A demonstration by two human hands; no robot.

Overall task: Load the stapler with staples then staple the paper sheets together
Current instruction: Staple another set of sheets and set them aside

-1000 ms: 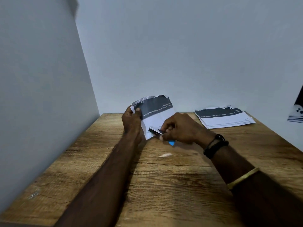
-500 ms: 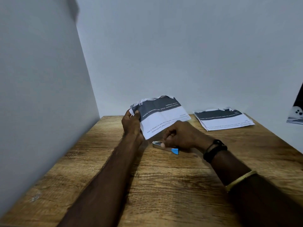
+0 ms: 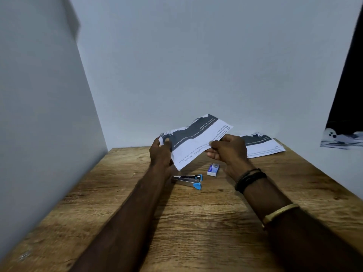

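Both hands hold a set of paper sheets (image 3: 193,142), white with a dark torn-edged band on top, above the table. My left hand (image 3: 161,152) grips the left corner; my right hand (image 3: 227,149) pinches the right edge. A small metal stapler with blue ends (image 3: 187,180) lies on the wooden table (image 3: 196,222) below the sheets, touched by neither hand. A small white and blue staple box (image 3: 213,169) rests just right of it.
A second stack of printed sheets (image 3: 261,146) lies at the table's far right by the wall. Grey walls close the left and back sides. A dark panel with a picture (image 3: 341,138) is at the far right.
My right hand set the stapler down on the table, let go of it and rose to take the right edge of the sheets. The staple box came into view.
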